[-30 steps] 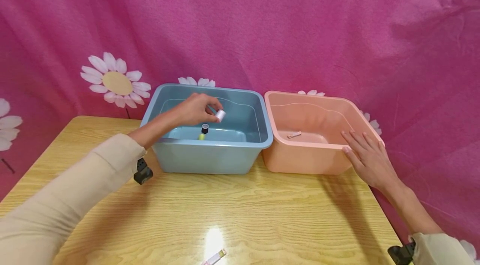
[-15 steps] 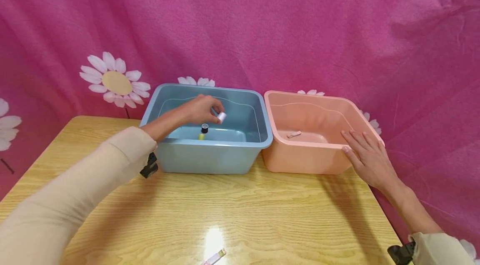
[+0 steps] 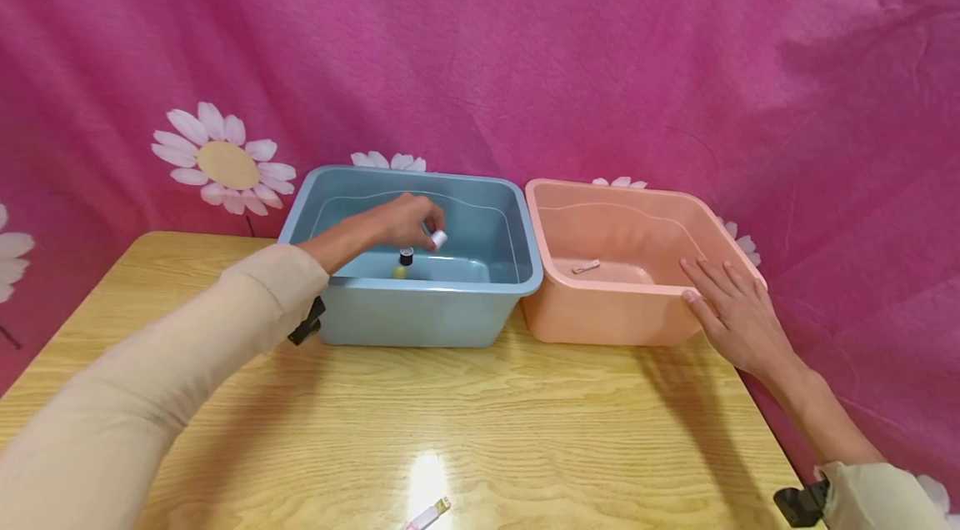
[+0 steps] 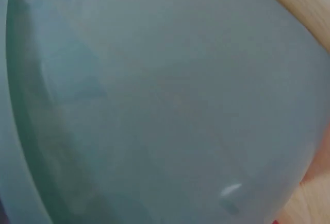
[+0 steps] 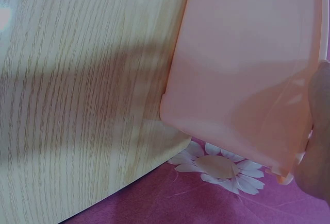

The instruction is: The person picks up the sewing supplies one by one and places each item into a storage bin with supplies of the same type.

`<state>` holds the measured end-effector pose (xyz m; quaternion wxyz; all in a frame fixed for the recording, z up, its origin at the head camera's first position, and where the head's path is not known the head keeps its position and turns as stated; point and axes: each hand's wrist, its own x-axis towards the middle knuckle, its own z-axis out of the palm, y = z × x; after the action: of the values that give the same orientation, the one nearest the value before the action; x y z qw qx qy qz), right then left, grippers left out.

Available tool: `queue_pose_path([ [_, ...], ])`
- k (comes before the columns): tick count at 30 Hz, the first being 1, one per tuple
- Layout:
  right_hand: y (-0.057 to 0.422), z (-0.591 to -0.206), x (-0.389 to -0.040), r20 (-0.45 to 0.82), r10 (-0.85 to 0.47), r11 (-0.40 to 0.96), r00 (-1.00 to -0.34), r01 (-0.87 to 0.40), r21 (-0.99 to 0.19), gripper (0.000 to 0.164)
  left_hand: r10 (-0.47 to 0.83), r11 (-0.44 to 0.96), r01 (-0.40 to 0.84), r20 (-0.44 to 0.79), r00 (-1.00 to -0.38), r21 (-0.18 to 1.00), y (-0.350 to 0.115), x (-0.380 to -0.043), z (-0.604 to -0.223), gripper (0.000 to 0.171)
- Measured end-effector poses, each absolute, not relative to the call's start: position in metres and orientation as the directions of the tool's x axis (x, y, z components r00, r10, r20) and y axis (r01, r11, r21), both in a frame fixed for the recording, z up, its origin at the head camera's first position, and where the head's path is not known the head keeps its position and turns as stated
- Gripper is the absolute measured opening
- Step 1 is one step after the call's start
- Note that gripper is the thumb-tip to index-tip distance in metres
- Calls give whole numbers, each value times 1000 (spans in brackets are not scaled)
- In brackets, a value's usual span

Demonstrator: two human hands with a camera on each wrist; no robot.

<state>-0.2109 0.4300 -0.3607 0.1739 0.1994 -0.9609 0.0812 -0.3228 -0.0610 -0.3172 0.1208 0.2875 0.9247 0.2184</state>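
Over the inside of the blue tub [image 3: 420, 315], my left hand [image 3: 405, 217] pinches a small white thread spool [image 3: 439, 239] between fingertips and thumb. Below it, a black spool [image 3: 406, 257] and a small yellow item [image 3: 400, 272] lie on the tub's floor. My right hand [image 3: 738, 322] rests with spread fingers on the near right rim of the pink tub [image 3: 607, 317]. Inside that tub lies a small pale pink clip-like item [image 3: 586, 267]. The tub's blue wall [image 4: 170, 95] fills the left wrist view, which does not show the left hand.
Both tubs stand side by side on a wood-grain table [image 3: 480, 422], against a magenta cloth [image 3: 480, 55] with white daisies. A slim pinkish item with a yellowish end [image 3: 427, 515] lies at the table's near edge. The table's right edge runs below my right forearm.
My left hand has reached a little further over the blue tub and dipped slightly, with the white thread spool still in its fingers. The right hand has stayed on the pink rim.
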Motion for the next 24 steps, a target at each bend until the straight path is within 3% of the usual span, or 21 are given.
queue_pose_path([
  [24, 431, -362, -214, 394, -386, 895, -834, -442, -59, 49, 536, 802, 428, -189, -823, 416, -54, -341, -338, 24],
])
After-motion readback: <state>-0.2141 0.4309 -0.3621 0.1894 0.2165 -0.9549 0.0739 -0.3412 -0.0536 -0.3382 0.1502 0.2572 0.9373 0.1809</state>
